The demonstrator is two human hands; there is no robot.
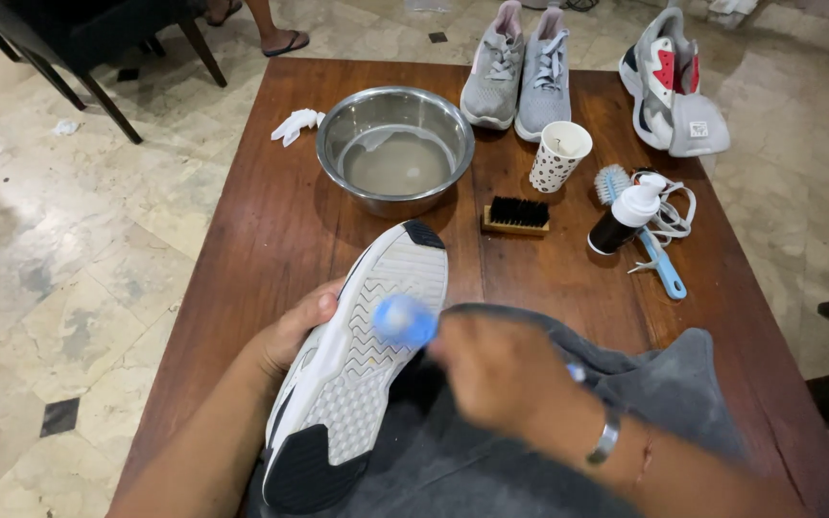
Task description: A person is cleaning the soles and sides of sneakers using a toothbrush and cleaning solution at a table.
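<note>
Wooden table [271, 221] carries a steel bowl of cloudy water [395, 149] beyond the fingers. Grey towel [664, 384] lies under the right hand [501, 369]. Shoe [357, 364], sole up, gripped at its edge by left hand [290, 331], fingers wrapped. Right fingers closed on blurred blue brush [403, 318] at the sole. Judgement: brace firmly, scrub along the tread grooves.

Bare brown wooden table [271, 230] at left of frame: open lane. Upper centre blocked by round steel bowl [395, 150]; right of it, dotted paper cup [558, 155], black-bristled wooden brush [516, 216], white-capped dark bottle [623, 220].
</note>
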